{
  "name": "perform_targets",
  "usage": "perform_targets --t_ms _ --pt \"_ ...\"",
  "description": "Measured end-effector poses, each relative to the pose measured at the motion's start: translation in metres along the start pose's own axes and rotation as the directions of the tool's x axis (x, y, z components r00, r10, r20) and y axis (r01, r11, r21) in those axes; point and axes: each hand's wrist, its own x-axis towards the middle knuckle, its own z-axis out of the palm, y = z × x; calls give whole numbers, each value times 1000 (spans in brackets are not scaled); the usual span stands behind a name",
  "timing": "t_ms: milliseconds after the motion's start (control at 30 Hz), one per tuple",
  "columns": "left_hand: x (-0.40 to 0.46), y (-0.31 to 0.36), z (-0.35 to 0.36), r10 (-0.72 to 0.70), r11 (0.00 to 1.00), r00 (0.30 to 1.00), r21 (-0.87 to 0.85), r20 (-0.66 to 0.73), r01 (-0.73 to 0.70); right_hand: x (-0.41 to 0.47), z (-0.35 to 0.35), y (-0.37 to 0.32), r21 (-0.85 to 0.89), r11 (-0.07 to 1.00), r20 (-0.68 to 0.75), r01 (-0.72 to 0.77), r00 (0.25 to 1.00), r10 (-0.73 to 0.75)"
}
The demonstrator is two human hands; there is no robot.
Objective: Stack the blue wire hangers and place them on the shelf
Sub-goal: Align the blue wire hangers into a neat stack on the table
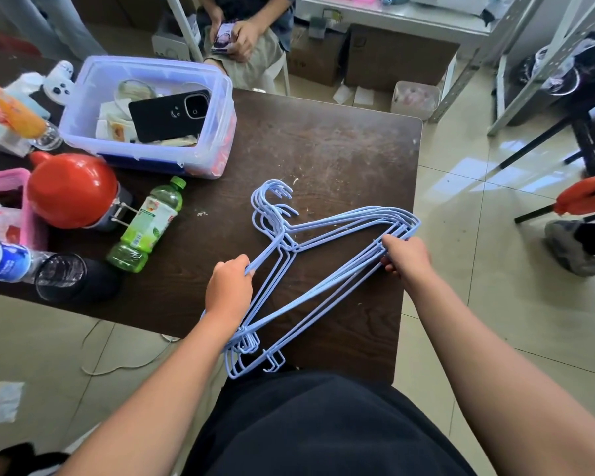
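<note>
Several light blue wire hangers (327,228) lie bunched together on the dark brown table (340,156), hooks pointing away from me. My left hand (229,290) grips the slanted arm of the bunch near its left side. My right hand (407,257) pinches the wires at the right shoulder end, close to the table's right edge. The hangers' near corner sticks out past the table's front edge by my waist. A grey metal shelf frame (516,53) stands at the back right.
On the left stand a clear plastic bin (217,132) holding a black phone, a red lid (73,188), a green bottle (146,228), a glass (61,276) and a pink basket (11,176). A seated person (244,32) is behind the table. Another person's shoe (569,247) is at right.
</note>
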Motion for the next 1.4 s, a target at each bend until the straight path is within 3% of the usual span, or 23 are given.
perform_targets --t_ms 300,533,700,933,1167,1400 --pt "-1 0 -5 18 999 998 40 -62 -15 -3 1 -5 89 993 -44 76 996 -73" --pt "-1 8 -20 -73 993 991 -79 110 82 -5 1 -18 480 877 22 14 999 -28" --pt "4 5 -19 -117 989 986 -77 118 127 -4 3 -20 450 893 60 22 997 -54" --pt "7 5 -18 -109 955 973 -252 203 159 0 4 -23 435 900 66 -11 998 -20" --pt "10 0 -26 -37 924 956 -353 290 143 2 2 -17 422 899 78 -116 993 91" --pt "6 0 -34 57 880 936 -460 348 118 3 -4 -13 437 890 59 -129 992 115"
